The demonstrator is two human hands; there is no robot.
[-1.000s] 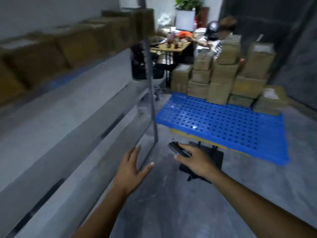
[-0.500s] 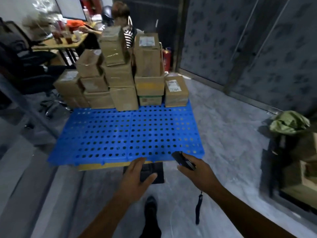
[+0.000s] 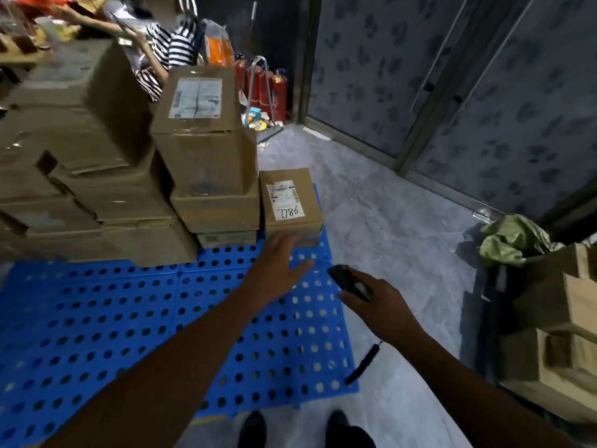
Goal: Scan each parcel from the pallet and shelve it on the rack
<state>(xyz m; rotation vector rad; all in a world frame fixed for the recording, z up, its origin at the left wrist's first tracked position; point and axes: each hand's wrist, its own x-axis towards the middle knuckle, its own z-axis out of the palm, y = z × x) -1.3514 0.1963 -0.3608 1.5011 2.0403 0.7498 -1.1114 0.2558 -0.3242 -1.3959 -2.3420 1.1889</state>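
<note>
A blue perforated pallet (image 3: 129,334) lies on the floor with several brown cardboard parcels stacked on its far side. A small parcel (image 3: 289,205) with a white label stands alone at the pallet's far right corner. My left hand (image 3: 277,270) reaches out over the pallet with straight fingers, its fingertips at the lower front of that small parcel. My right hand (image 3: 378,302) grips a black handheld scanner (image 3: 345,281), pointed toward the small parcel, with its wrist strap (image 3: 363,365) dangling below. The rack is out of view.
A tall labelled parcel (image 3: 200,130) tops the stack next to the small one. A seated person in a striped shirt (image 3: 171,46) is behind the stack. Red fire extinguishers (image 3: 265,88) stand by the wall. Wooden crates (image 3: 555,334) and a green bag (image 3: 513,237) sit at right.
I have stepped up to the pallet, so the parcels look much nearer. My left hand has stretched forward to the small labelled parcel. The scanner stays in my right hand.
</note>
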